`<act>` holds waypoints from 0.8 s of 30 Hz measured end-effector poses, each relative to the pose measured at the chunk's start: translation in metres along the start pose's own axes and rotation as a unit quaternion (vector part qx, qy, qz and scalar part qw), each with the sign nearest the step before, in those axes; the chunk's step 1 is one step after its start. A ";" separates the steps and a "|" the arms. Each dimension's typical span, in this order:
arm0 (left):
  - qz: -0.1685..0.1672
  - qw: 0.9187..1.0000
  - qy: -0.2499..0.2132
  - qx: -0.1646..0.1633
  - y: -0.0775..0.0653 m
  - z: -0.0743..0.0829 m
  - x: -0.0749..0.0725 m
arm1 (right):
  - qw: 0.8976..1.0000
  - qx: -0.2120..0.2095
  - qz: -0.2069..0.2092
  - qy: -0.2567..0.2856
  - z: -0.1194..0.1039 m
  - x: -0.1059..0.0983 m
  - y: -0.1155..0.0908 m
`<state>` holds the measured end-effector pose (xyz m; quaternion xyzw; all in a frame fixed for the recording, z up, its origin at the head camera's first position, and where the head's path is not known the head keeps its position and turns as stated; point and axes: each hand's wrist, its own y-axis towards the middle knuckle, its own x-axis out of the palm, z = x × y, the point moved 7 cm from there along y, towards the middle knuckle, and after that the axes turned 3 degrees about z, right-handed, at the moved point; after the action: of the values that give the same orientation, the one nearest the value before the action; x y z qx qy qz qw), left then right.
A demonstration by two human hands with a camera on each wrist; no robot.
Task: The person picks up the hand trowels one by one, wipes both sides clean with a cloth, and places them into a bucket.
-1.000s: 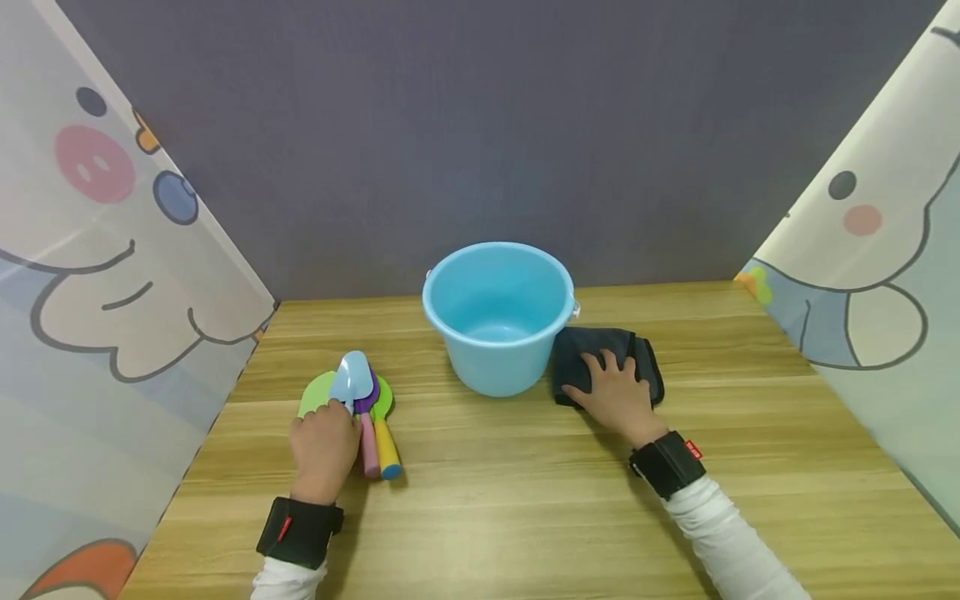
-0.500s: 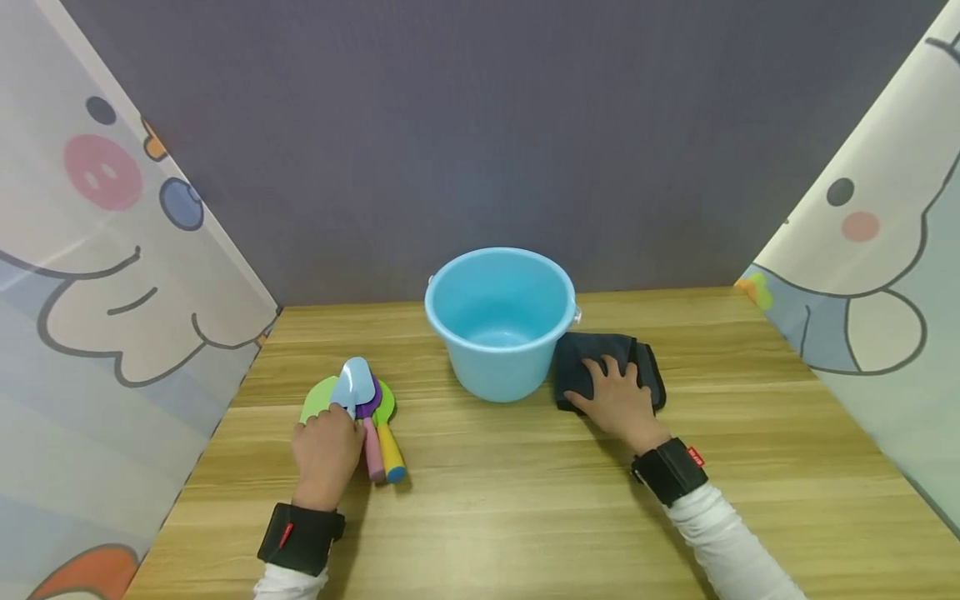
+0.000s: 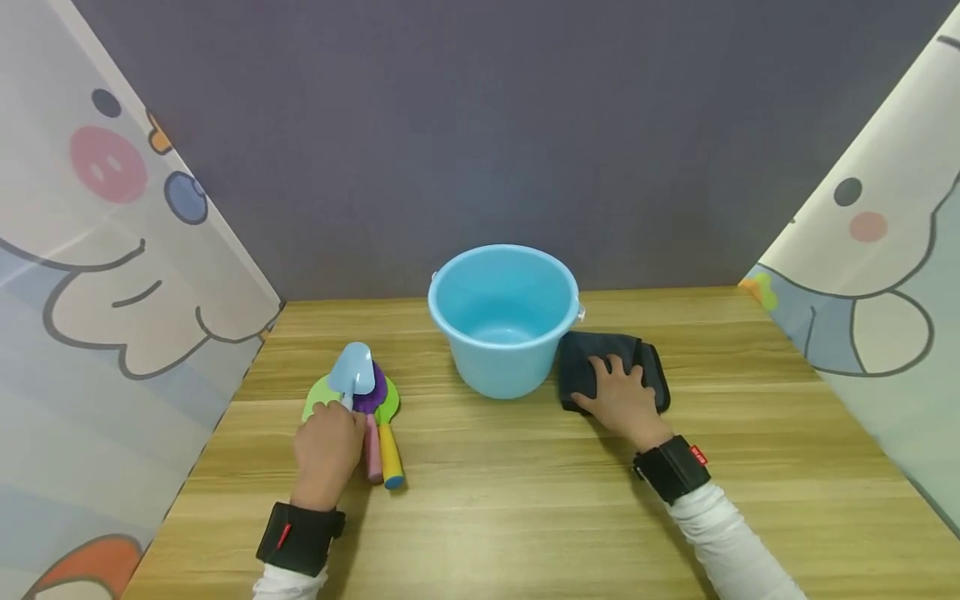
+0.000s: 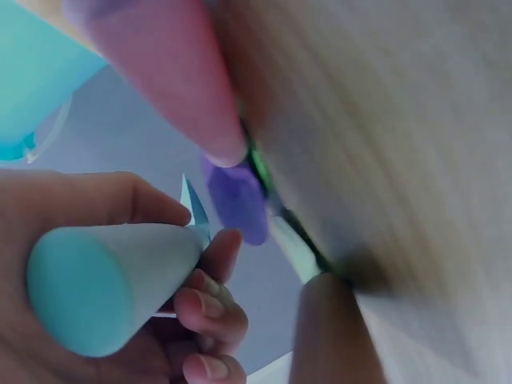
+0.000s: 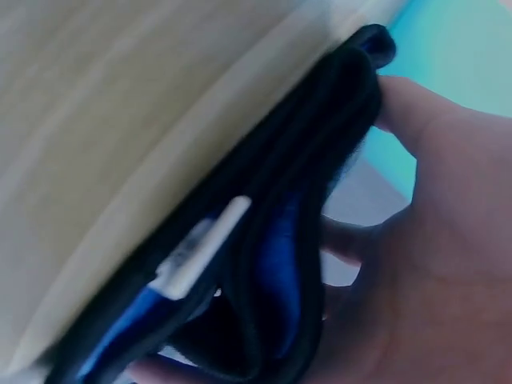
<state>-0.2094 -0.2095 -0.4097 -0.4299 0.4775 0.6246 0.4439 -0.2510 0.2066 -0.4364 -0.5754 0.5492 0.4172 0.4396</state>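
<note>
My left hand (image 3: pixel 327 450) grips the pale handle of a light blue toy trowel (image 3: pixel 355 367) at the left of the table. The left wrist view shows the trowel's handle (image 4: pixel 152 268) with a teal end, held between thumb and fingers, apart from the tools below. Beneath lie a purple-headed tool (image 3: pixel 373 393) with a pink handle, a green-headed one with a yellow handle (image 3: pixel 390 457), and another green head (image 3: pixel 319 395), partly covered by my hand. My right hand (image 3: pixel 621 402) rests with fingers spread on a folded dark fabric piece (image 3: pixel 592 350); blue lining (image 5: pixel 276 268) and a white tag show at its edge.
A light blue bucket (image 3: pixel 498 367) with a handle stands upright at the back middle, directly left of the dark fabric. Behind the wooden table (image 3: pixel 495 500) rises a dark grey wall (image 3: pixel 487 125). Panels with cartoon prints flank both sides.
The trowel's blade has shifted slightly away from the person and off the purple head, which shows more now. The right hand stays on the fabric.
</note>
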 end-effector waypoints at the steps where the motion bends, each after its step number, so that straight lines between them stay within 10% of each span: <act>1: 0.004 1.000 -0.003 0.001 0.000 0.001 -0.002 | 1.000 0.001 -0.004 -0.005 0.000 0.000 0.000; 24: -0.006 0.996 -0.074 0.055 -0.035 0.063 -0.055 | 0.992 -0.059 0.108 0.018 0.007 -0.031 -0.015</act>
<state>-0.1696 -0.1504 -0.3537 -0.3600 0.4744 0.6251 0.5046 -0.2375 0.2220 -0.4076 -0.5450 0.5905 0.4837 0.3470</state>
